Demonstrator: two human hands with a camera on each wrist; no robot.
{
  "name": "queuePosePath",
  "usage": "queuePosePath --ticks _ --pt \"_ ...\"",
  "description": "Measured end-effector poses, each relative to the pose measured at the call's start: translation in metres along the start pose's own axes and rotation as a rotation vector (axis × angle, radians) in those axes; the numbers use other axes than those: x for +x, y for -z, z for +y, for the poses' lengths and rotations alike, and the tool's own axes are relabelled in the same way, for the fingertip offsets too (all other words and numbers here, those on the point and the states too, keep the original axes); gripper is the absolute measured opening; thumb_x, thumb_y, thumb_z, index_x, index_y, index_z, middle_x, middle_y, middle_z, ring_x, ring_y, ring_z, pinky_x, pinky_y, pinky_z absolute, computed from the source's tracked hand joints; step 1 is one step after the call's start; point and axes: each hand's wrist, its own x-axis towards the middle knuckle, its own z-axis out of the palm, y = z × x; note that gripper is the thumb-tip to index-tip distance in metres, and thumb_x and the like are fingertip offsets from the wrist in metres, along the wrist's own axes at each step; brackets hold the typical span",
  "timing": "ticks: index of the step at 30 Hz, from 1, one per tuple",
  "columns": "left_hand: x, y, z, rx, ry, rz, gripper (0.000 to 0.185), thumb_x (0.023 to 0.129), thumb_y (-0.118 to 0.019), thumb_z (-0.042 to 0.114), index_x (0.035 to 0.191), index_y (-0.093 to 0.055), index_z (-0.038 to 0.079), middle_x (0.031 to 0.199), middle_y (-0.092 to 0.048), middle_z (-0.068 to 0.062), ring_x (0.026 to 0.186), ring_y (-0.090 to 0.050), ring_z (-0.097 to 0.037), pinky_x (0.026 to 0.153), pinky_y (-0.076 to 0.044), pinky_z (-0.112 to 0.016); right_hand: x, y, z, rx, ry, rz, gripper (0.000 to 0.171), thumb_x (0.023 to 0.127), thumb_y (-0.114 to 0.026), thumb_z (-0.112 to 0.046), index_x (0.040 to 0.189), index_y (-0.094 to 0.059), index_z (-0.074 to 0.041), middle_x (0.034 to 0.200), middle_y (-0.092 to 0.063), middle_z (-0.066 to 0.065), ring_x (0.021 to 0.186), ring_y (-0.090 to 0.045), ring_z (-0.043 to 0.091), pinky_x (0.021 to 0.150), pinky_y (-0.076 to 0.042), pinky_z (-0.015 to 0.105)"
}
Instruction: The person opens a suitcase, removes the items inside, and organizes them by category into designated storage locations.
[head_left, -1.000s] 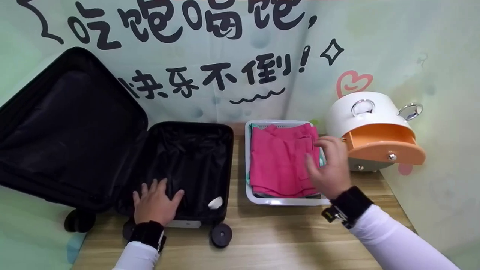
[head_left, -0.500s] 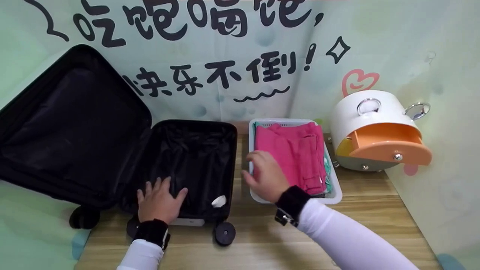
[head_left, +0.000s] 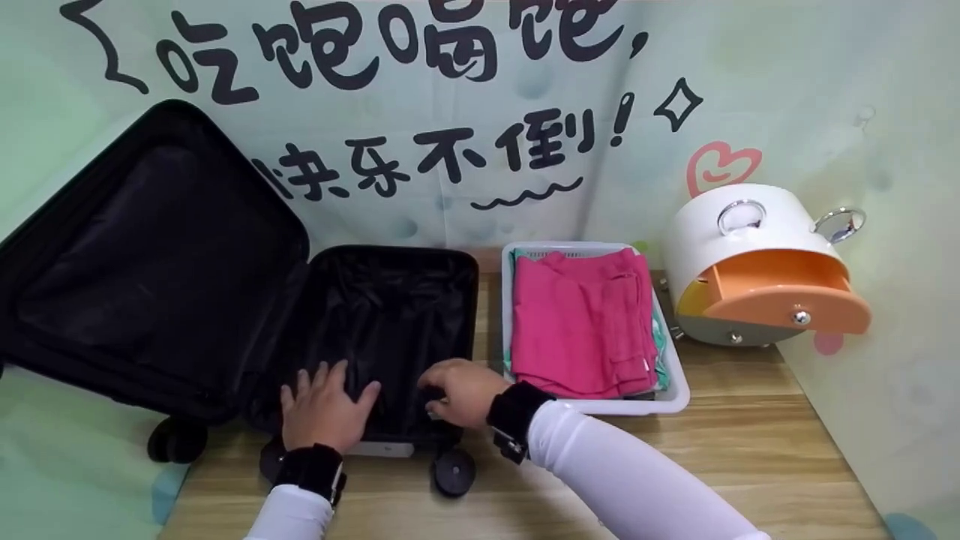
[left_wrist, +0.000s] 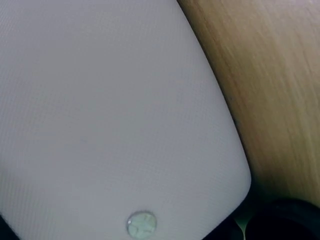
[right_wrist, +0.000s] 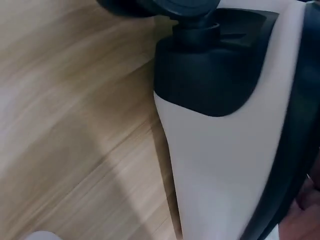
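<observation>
Suitcase (head_left: 375,337) lay opened on the surface, its lined half bare; nothing was judged packed, pink clothes (head_left: 581,322) remaining in the basket (head_left: 675,390) beside it. Left hand (head_left: 324,409) was pressed flat inside; right hand (head_left: 465,391) fingers were curled at its near rim, grasp uncertain. White shell (right_wrist: 220,165) was shown only by wrist views.

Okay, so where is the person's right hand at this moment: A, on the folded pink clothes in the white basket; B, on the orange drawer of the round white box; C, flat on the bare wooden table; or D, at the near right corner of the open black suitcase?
D: the right hand is at the near right corner of the open black suitcase, apart from the folded pink clothes.
</observation>
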Motion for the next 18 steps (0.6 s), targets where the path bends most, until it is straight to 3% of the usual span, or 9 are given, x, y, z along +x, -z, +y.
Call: queuePosePath --ticks 4,9,15,18 --pt "0.0 0.0 0.0 0.002 0.007 -0.012 0.089 0.104 -0.047 0.069 0.161 -0.041 0.002 0.164 -0.033 -0.033 0.154 -0.018 -0.058 0.123 -0.003 -0.073 0.006 -0.006 -0.003 -0.105 -0.058 -0.091 0.035 0.101 -0.07 -0.029 0.134 -0.075 -0.017 0.136 -0.071 -0.002 0.131 -0.063 0.02 0.116 -0.043 0.033" --pt "-0.001 0.0 0.001 0.009 0.013 -0.019 0.093 0.103 -0.043 0.075 0.162 -0.041 0.002 0.165 -0.034 -0.032 0.154 -0.018 -0.057 0.123 -0.003 -0.073 0.014 -0.012 -0.007 -0.215 -0.149 -0.203 0.036 0.101 -0.066 -0.037 0.134 -0.075 -0.025 0.125 -0.076 -0.006 0.119 -0.069 0.017 0.11 -0.043 0.035" --pt "0.001 0.0 0.001 0.011 0.024 -0.022 0.091 0.103 -0.045 0.072 0.162 -0.041 0.002 0.165 -0.033 -0.032 0.154 -0.017 -0.058 0.123 -0.003 -0.073 0.032 -0.022 -0.011 -0.324 -0.245 -0.396 0.039 0.101 -0.061 -0.038 0.14 -0.07 -0.035 0.12 -0.077 -0.008 0.115 -0.069 0.013 0.124 -0.029 0.046" --pt "0.001 0.001 0.0 0.012 0.024 -0.027 0.094 0.102 -0.042 0.075 0.162 -0.04 0.002 0.165 -0.033 -0.032 0.154 -0.017 -0.058 0.122 -0.003 -0.073 0.036 -0.022 -0.014 -0.342 -0.274 -0.464 0.034 0.099 -0.064 -0.033 0.131 -0.075 -0.034 0.117 -0.077 -0.011 0.112 -0.068 0.01 0.125 -0.024 0.047"
